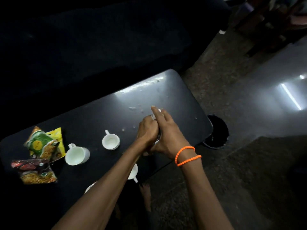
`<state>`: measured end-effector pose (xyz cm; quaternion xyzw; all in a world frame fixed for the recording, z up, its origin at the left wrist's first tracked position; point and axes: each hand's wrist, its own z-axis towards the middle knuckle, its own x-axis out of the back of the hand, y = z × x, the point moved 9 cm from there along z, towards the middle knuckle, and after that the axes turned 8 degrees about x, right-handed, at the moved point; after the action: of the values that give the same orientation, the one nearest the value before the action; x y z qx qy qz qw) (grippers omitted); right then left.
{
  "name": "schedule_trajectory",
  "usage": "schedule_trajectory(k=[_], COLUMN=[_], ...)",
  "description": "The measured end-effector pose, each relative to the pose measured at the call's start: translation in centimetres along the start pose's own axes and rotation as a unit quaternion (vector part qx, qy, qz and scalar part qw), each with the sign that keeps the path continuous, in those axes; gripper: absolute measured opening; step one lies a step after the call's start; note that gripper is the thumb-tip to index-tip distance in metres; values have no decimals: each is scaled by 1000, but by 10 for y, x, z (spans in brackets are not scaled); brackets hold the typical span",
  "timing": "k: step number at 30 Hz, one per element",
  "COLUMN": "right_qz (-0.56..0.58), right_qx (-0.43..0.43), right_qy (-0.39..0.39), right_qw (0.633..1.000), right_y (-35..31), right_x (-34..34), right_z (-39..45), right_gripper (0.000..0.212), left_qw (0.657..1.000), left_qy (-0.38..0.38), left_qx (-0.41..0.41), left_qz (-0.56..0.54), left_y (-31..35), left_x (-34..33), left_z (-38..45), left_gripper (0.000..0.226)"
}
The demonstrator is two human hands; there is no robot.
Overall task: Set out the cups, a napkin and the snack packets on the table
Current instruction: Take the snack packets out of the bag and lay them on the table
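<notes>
Over the right half of the dark table [174, 90], my left hand [147, 131] and my right hand [167, 135] press together around a crumpled white napkin [159, 111], which shows only in slivers between the fingers. Two white cups stand open side up: a small one [111, 141] and a larger one [76, 155]. A third cup [134, 171] pokes out from under my left forearm, and a white rim [89, 187] shows lower down. A green and yellow snack packet [44, 143] and a red and yellow packet [35, 171] lie at the table's left end.
White scraps [135, 108] are scattered on the tabletop beyond my hands. A dark round bin [217, 131] stands on the floor off the table's right edge. A bare foot [145, 193] rests on the floor by the near edge. Dark seating lies behind the table.
</notes>
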<state>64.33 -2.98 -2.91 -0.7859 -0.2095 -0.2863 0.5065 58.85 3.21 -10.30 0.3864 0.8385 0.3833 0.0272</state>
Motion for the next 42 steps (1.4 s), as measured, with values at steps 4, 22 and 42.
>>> schedule_trajectory(k=[4, 22, 42], right_qz=[15, -135, 5], right_qx=[9, -85, -100], right_qy=[217, 654, 429], right_qw=[976, 739, 898], right_y=[48, 179, 167], right_x=[57, 205, 90], right_z=[-29, -193, -46], right_gripper=[66, 39, 61], left_qw=[955, 974, 979], left_qy=[-231, -209, -59], left_qx=[48, -79, -73], left_qz=[-178, -32, -180], left_y=[17, 112, 26], left_x=[-84, -219, -28], left_z=[-18, -44, -16], left_gripper=[40, 34, 17])
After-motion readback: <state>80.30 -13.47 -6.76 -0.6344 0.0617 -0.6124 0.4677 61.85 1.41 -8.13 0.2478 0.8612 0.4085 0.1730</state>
